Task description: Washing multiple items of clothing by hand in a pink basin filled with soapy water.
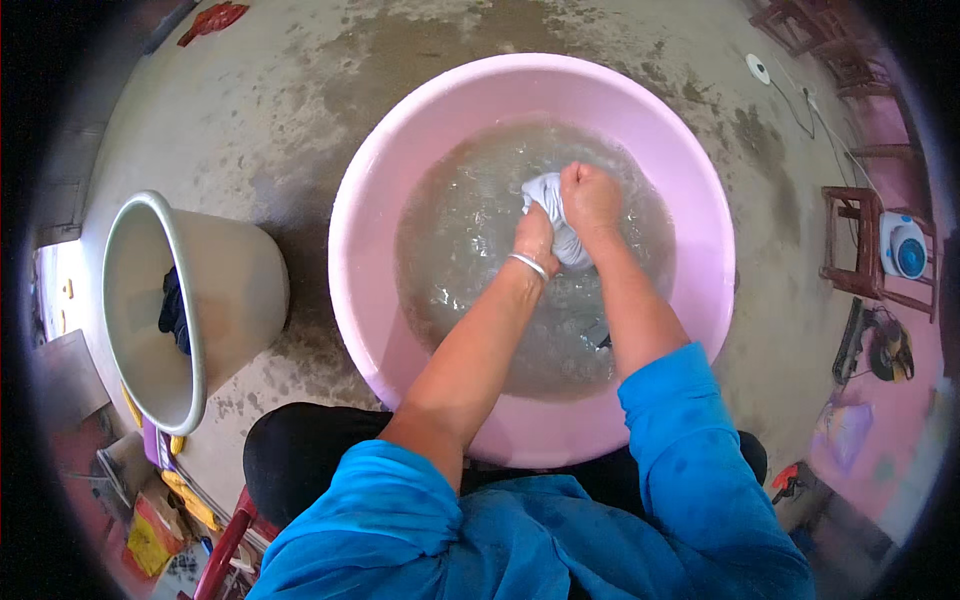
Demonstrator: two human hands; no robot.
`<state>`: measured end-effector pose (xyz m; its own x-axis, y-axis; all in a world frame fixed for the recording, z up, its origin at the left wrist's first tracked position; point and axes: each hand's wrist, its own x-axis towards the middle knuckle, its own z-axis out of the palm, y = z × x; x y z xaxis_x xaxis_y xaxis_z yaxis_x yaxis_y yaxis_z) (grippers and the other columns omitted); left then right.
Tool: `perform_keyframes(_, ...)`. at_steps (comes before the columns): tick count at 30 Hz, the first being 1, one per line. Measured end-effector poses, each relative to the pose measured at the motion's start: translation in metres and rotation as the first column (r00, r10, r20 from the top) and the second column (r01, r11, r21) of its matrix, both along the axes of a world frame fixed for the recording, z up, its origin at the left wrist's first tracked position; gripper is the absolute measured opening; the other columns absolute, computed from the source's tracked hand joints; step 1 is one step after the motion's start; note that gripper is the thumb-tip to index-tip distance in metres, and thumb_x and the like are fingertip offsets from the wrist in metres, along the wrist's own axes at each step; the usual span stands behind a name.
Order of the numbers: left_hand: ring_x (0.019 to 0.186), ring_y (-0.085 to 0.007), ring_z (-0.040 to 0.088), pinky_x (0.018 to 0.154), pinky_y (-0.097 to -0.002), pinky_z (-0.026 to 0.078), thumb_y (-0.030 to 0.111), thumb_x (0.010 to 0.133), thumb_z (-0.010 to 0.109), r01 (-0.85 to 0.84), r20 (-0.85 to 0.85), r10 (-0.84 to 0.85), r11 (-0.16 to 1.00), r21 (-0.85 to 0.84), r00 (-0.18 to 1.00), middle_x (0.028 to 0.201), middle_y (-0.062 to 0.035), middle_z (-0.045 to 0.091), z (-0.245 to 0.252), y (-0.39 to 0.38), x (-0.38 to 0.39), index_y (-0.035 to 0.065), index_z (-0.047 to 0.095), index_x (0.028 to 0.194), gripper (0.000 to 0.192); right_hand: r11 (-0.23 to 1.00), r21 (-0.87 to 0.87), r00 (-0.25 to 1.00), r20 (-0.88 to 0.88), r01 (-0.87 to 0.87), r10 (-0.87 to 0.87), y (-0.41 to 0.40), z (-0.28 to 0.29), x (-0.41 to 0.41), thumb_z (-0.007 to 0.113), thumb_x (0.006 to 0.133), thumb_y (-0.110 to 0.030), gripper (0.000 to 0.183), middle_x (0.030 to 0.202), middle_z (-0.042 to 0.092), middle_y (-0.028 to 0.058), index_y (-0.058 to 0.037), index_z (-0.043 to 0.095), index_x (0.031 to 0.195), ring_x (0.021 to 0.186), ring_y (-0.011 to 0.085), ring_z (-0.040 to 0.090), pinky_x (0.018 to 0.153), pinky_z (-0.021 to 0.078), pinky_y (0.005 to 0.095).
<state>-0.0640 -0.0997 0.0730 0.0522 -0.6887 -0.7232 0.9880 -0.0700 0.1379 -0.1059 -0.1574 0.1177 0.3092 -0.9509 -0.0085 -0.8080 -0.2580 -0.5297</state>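
A large pink plastic basin stands on the floor before me with cloudy water in it. Over the water, right of the basin's middle, I grip a bunched white cloth in both hands. My left hand, with a silver bangle at its wrist, is closed around the cloth's left side. Clenched on its right side is my right hand. The cloth's lower end hangs between my wrists, at or just above the water. Something small and dark shows in the water beside my right forearm.
To the left stands a pale plastic bucket with dark cloth inside. A red chair arm is at lower left. On the right are a wooden stool, a small blue-and-white fan and a cord. The concrete floor has wet patches.
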Motion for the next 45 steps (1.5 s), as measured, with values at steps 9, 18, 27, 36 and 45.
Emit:
perform_keyframes(9, 0.102, -0.0232, 0.062, 0.082, -0.0385, 0.050, 0.034, 0.095, 0.046, 0.371, 0.312, -0.397, 0.918, 0.141, 0.863, 0.111, -0.0114, 0.063, -0.006, 0.006, 0.033, -0.0007, 0.048, 0.131, 0.049, 0.984, -0.128, 0.990, 0.058, -0.121, 0.130, -0.013, -0.001, -0.021, 0.057, 0.088, -0.029, 0.036, 0.056, 0.055, 0.0166, -0.0006, 0.058, 0.064, 0.048, 0.0299, 0.053, 0.051, 0.0415, 0.0409)
perform_keyframes(18, 0.114, -0.0321, 0.056, 0.099, -0.0387, 0.044, 0.036, 0.081, 0.064, 0.617, 0.869, -0.411, 0.618, 0.488, -0.276, 0.118, -0.0209, 0.060, 0.066, 0.007, 0.074, -0.0024, 0.042, 0.132, 0.068, 0.653, 0.717, 0.851, 0.481, -0.244, -0.211, -0.054, 0.038, -0.043, 0.061, 0.089, -0.036, 0.031, 0.089, 0.064, 0.0072, -0.0054, 0.062, 0.085, 0.079, 0.0170, 0.060, 0.070, 0.0485, 0.0374)
perform_keyframes(27, 0.096, -0.0267, 0.064, 0.089, -0.0406, 0.051, 0.022, 0.091, 0.057, 0.405, 0.279, -0.352, 0.901, -0.159, 0.893, 0.104, -0.0176, 0.064, 0.041, 0.015, 0.094, -0.0011, 0.057, 0.112, 0.032, 0.726, 0.629, 0.958, 0.127, -0.278, 0.257, -0.022, -0.003, -0.070, 0.080, 0.073, -0.033, 0.064, 0.112, 0.064, 0.0105, -0.0018, 0.057, 0.124, 0.102, 0.0208, 0.060, 0.089, 0.0472, 0.0333)
perform_keyframes(36, 0.105, -0.0309, 0.059, 0.093, -0.0487, 0.048, 0.022, 0.097, 0.043, 0.013, 0.245, -0.048, 0.990, 0.142, 0.968, 0.113, -0.0130, 0.062, -0.026, 0.037, 0.081, 0.0029, 0.053, 0.121, 0.032, 0.835, 0.219, 0.730, 0.624, -0.506, 0.279, 0.051, 0.001, 0.012, 0.053, 0.082, -0.009, 0.017, 0.087, 0.065, 0.0094, -0.0077, 0.068, 0.089, 0.078, 0.0204, 0.062, 0.069, 0.0501, 0.0341)
perform_keyframes(45, 0.092, -0.0272, 0.063, 0.076, -0.0440, 0.051, 0.030, 0.096, 0.044, 0.050, 0.259, -0.064, 0.997, 0.060, 0.964, 0.101, -0.0118, 0.065, 0.018, 0.009, 0.000, 0.0040, 0.060, 0.112, 0.034, 0.995, 0.067, 0.987, 0.148, -0.080, 0.069, 0.008, -0.008, -0.018, 0.057, 0.085, -0.028, 0.024, 0.077, 0.064, 0.0188, -0.0092, 0.067, 0.074, 0.072, 0.0387, 0.063, 0.066, 0.0476, 0.0478)
